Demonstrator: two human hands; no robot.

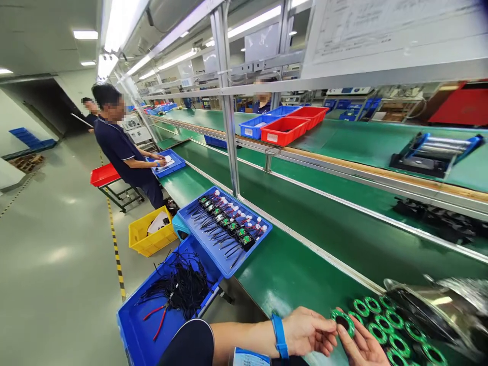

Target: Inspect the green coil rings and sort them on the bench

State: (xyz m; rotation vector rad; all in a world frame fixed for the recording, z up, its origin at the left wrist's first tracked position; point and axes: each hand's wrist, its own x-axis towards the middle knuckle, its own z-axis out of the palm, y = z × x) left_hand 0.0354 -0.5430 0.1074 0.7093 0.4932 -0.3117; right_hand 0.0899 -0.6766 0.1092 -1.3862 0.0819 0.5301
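At the lower right, a green ring-shaped circuit board with a dark centre (343, 324) is held between my two hands. My left hand (310, 330), with a blue band on its wrist, pinches the board's left edge between thumb and finger. My right hand (360, 343) grips the other side, thumb in front and fingers behind. Just beyond my right hand lie several similar green ring boards (394, 318) in a cluster on the green bench (263, 284). Clear plastic wrapping (438, 300) over dark items is beside them.
To the left, a blue tray (263, 231) holds rows of wired boards. Below it, a blue bin (133, 315) contains black cables (183, 284) and red-handled pliers (162, 317). A yellow bin (147, 244) stands near the floor. A co-worker (122, 142) works farther along, and a metal post (227, 101) rises mid-bench.
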